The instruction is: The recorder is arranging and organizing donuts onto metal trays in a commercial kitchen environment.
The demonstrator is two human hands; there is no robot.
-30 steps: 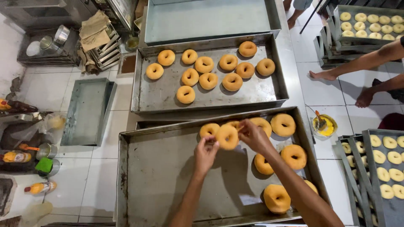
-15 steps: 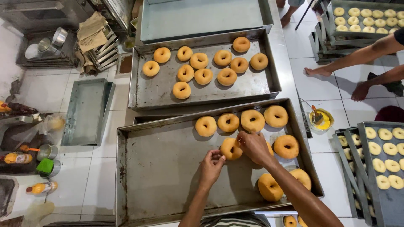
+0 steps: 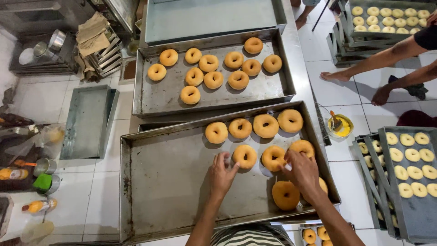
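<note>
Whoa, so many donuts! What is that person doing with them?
A person is lining up fried donuts on a big metal tray. The left hand touches one donut in the second row, and the right hand rests by the next donut. Four more sit in a row above. A second tray behind holds more donuts. Beside it, another person's legs stand near trays of pale dough rings.

head view, close above, looking straight down at metal tray (image 3: 150, 182)
</note>
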